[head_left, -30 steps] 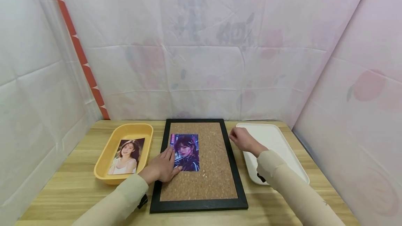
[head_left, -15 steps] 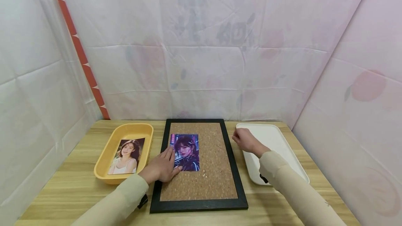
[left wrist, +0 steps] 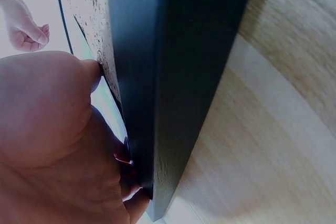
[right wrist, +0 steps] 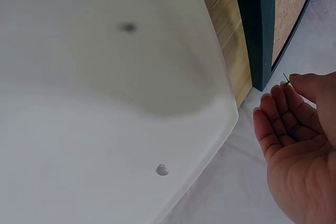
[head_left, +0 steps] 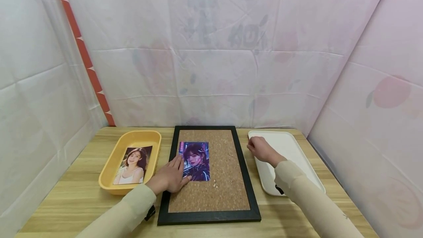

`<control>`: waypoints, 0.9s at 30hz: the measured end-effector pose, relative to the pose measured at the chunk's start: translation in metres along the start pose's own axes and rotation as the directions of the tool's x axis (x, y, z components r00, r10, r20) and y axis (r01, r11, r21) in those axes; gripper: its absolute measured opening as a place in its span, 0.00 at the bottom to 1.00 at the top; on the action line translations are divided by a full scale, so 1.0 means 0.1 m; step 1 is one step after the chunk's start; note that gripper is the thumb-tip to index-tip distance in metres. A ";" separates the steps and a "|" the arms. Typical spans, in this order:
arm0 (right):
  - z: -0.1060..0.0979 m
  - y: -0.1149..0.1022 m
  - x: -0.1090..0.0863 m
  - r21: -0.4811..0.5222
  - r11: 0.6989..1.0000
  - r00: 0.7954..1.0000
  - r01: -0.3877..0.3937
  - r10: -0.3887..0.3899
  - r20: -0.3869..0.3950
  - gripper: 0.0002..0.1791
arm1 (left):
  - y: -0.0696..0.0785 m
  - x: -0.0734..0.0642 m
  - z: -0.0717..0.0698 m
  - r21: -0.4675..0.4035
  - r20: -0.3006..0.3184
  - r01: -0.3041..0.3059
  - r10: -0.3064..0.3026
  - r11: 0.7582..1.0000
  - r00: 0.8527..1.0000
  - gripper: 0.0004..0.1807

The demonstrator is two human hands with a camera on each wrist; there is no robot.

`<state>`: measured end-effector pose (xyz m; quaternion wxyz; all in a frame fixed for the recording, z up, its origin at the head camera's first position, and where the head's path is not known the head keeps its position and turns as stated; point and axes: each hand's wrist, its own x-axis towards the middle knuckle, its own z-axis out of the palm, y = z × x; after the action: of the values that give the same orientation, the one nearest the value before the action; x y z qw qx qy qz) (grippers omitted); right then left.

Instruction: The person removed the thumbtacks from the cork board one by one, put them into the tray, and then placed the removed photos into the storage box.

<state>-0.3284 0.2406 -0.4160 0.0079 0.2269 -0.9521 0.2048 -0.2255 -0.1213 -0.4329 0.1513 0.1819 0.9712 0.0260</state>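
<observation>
A cork board (head_left: 228,190) in a black frame lies on the table, with a purple and blue picture card (head_left: 199,161) on its left half. My left hand (head_left: 170,175) rests on the card's left edge and the frame, fingers extended; the left wrist view shows its fingertips at the frame (left wrist: 157,77). My right hand (head_left: 262,149) is above the left side of a white tray (head_left: 294,157). In the right wrist view its thumb and forefinger pinch a thin metal pin (right wrist: 286,78); the pin's head is hidden by the fingers.
A yellow basin (head_left: 104,175) at left holds a portrait photo (head_left: 133,166). A small pale piece (right wrist: 162,170) lies in the tray, with a blurred dark spot farther off. Small white specks (head_left: 215,183) show on the cork. Printed cloth (head_left: 211,76) hangs behind the table.
My right hand has moved slightly right, away from the board's frame and over the tray. My left hand and the picture card have stayed in place.
</observation>
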 end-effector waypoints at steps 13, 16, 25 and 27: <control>0.01 0.12 -0.05 -0.028 1.000 1.000 -0.014 0.014 0.006 0.07 | -0.01 0.00 0.02 -0.006 -0.002 -0.002 0.002 1.000 1.000 0.41; 0.03 0.17 -0.06 -0.041 0.999 1.000 -0.006 0.006 -0.002 0.07 | -0.01 0.01 0.02 -0.002 0.002 0.002 -0.002 1.000 1.000 0.41; 0.04 0.26 -0.10 -0.051 0.999 1.000 -0.003 0.003 0.003 0.06 | 0.01 0.01 0.02 -0.008 -0.001 0.001 -0.001 1.000 1.000 0.41; 0.03 0.27 -0.10 -0.051 0.999 1.000 -0.009 0.009 0.007 0.06 | 0.01 0.01 0.02 -0.007 -0.001 0.002 -0.002 1.000 1.000 0.41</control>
<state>-0.3308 0.2657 -0.4306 0.0094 0.2230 -0.9581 0.1795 -0.2255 -0.1205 -0.4351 0.1514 0.1806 0.9714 0.0293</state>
